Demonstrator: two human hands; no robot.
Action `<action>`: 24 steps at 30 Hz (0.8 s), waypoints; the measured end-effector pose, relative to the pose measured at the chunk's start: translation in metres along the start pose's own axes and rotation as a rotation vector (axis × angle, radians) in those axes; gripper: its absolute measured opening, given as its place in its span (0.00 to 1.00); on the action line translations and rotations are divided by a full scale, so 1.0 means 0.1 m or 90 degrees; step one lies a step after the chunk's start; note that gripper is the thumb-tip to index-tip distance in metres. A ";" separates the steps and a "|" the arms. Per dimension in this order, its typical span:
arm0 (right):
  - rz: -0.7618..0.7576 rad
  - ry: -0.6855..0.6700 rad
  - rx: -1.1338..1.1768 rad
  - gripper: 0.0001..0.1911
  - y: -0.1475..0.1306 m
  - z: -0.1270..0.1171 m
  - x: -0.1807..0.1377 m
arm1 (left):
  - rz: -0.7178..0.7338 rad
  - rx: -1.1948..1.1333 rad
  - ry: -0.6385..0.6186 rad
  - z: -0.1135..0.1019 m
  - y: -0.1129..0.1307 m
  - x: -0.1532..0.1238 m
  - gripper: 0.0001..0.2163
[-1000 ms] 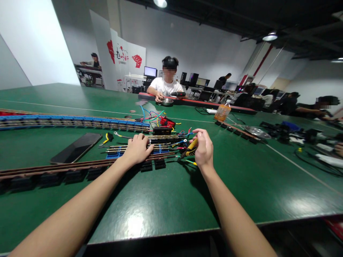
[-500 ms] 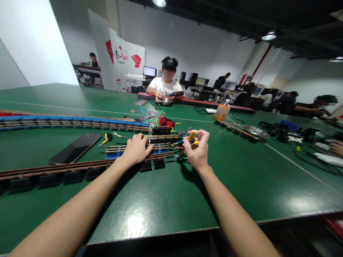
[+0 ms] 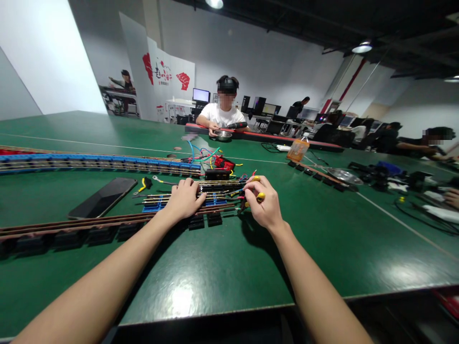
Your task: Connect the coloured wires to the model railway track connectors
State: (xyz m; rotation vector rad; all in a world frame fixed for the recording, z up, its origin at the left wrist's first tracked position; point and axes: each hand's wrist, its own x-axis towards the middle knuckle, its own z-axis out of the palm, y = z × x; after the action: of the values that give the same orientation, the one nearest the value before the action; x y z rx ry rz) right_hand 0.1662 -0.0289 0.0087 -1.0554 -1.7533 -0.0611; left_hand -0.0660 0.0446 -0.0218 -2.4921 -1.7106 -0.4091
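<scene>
My left hand (image 3: 182, 197) lies across a short section of metal rails on a blue plastic base (image 3: 152, 208), its thumb apart from the other fingers. To its right, my right hand (image 3: 264, 203) is closed round yellow-handled pliers (image 3: 261, 196). Part of the handles shows between the fingers; the jaws are low by the wire ends and hard to make out. Thin coloured wires (image 3: 234, 193) run from the rail ends toward my right fingertips. Whether the fingertips also pinch a wire, I cannot tell. Behind my left hand stands a black block (image 3: 217, 175).
A phone (image 3: 103, 197) lies left, between a long blue-based rail (image 3: 89, 165) and copper-coloured rails (image 3: 118, 220). Loose wires surround a red part (image 3: 224, 163) at the back. A bottle (image 3: 298, 147) and metal dish (image 3: 344, 176) stand right. Opposite sits a person (image 3: 222, 114) with a bowl (image 3: 222, 136).
My right hand has turned and closed further over the pliers, whose handles now show less. My left hand has stayed on the rails.
</scene>
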 end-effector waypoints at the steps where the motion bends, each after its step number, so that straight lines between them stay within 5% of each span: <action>1: -0.008 0.009 0.007 0.07 0.00 0.00 -0.01 | -0.001 0.000 0.001 0.00 0.00 0.00 0.18; 7: 0.028 0.055 0.042 0.09 0.08 0.02 -0.02 | -0.003 -0.001 0.005 -0.01 0.00 0.00 0.18; 19: 0.039 -0.085 -0.010 0.21 0.03 -0.12 0.01 | -0.001 0.007 -0.003 -0.01 -0.01 0.00 0.18; 21: 0.012 -0.043 -0.025 0.23 0.03 -0.16 0.00 | -0.001 0.005 -0.003 -0.02 0.00 0.01 0.18; 24: -0.032 0.136 -0.030 0.16 0.08 -0.20 -0.02 | -0.003 0.002 -0.002 -0.02 0.00 0.01 0.18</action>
State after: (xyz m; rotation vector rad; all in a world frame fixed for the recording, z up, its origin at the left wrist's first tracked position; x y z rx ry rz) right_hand 0.1866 -0.0358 0.0130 -1.0000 -1.5920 -0.2396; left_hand -0.0657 0.0448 -0.0194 -2.4883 -1.7164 -0.4020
